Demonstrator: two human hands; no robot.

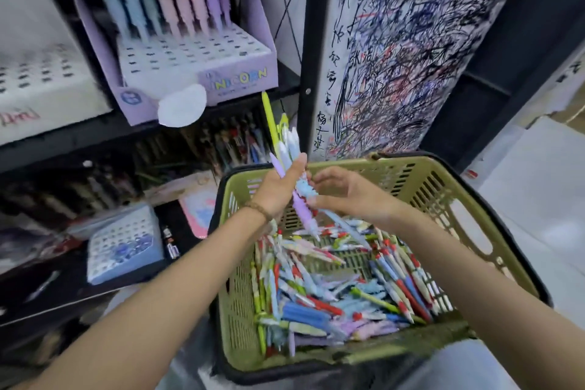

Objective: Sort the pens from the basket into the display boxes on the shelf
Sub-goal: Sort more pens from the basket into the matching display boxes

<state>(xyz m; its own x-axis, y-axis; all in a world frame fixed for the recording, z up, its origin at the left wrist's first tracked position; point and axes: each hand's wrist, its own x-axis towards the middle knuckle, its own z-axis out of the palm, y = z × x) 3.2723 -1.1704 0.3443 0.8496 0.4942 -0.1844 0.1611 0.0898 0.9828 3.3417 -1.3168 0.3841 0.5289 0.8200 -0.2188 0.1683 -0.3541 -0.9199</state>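
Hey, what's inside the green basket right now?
A loose pile of mixed-colour pens lies inside the green basket. The pile hides most of its bottom, so deeper pens cannot be seen.

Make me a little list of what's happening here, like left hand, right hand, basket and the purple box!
left hand: grips a bunch of pens above the basket
right hand: fingers pinch the same bunch, lower down
basket: green, holds a heap of loose pens
purple box: on the shelf, one back row of pastel pens, front holes empty
blue box: on a lower shelf, left of the basket
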